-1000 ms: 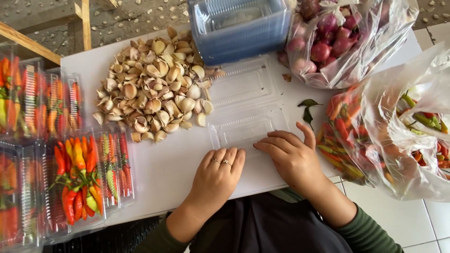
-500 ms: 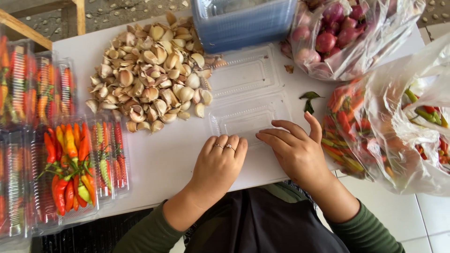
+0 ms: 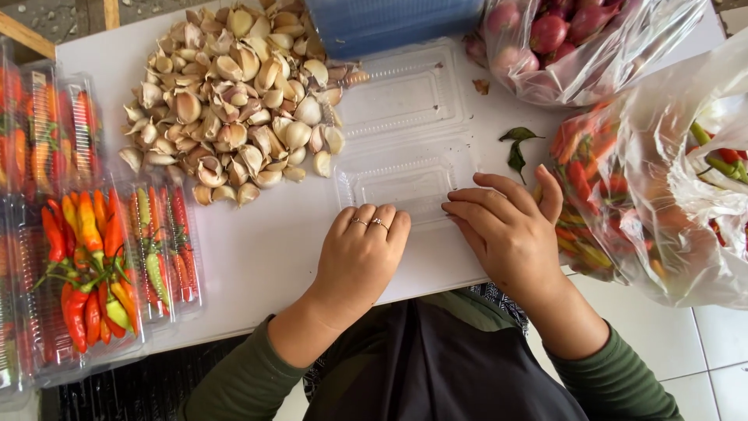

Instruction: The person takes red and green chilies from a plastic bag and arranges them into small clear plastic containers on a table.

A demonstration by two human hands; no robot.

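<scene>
The left hand [image 3: 360, 261] lies on the white desk [image 3: 265, 242] with the palm down and the fingers bent in a little, close together; it holds nothing. Two thin rings are on its fingers. Its fingertips touch the near edge of the clear plastic clamshell box [image 3: 405, 175], or are just beside it; I cannot tell which. The right hand [image 3: 506, 234] is also palm down, with the fingers more stretched and a little spread, and the thumb lifted to the side. Its fingertips rest on the near right corner of the same box. This hand grips nothing; it only presses or touches the plastic.

The box is empty and lies open and flat in the middle of the desk, its two halves one behind the other, between the two hands and the blue container [image 3: 397, 23] at the far edge. To the left of the box is a big pile of garlic cloves [image 3: 234, 101]. At the left edge of the desk are closed clear packs of chillies [image 3: 93, 265], red, orange and green. Right of the right hand is a plastic bag of chillies [image 3: 654, 195], touching the wrist side of the hand. Behind it is a bag of shallots [image 3: 561, 39]. Two small green leaves [image 3: 516, 144] lie on the desk near the box
</scene>
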